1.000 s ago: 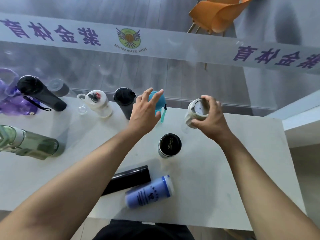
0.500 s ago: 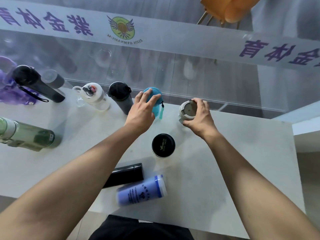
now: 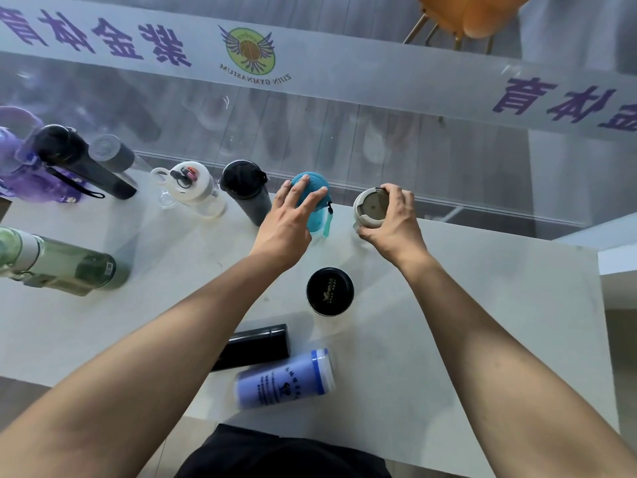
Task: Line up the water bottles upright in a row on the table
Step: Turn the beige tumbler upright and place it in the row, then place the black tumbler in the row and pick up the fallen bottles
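Several bottles stand along the far edge of the white table (image 3: 499, 322): a purple one (image 3: 20, 174), a black one with a strap (image 3: 79, 160), a clear white-capped one (image 3: 196, 191), a dark grey one (image 3: 248, 191) and a teal one (image 3: 317, 208). My left hand (image 3: 289, 219) rests spread fingers on the teal bottle's lid. My right hand (image 3: 393, 222) grips a beige-lidded bottle (image 3: 370, 208) standing at the right end of the row. A black-lidded bottle (image 3: 330, 291) stands alone nearer me. A black flask (image 3: 255, 346), a blue bottle (image 3: 286, 377) and a green bottle (image 3: 58, 263) lie flat.
A glass wall with a banner (image 3: 310, 74) runs right behind the table's far edge. An orange chair (image 3: 462, 19) stands beyond the glass. The table's right part holds nothing; its right edge drops off near a white ledge (image 3: 617, 257).
My right hand has brought the beige-lidded bottle down and left onto the table beside the teal one. My left hand's fingers have settled on the teal lid.
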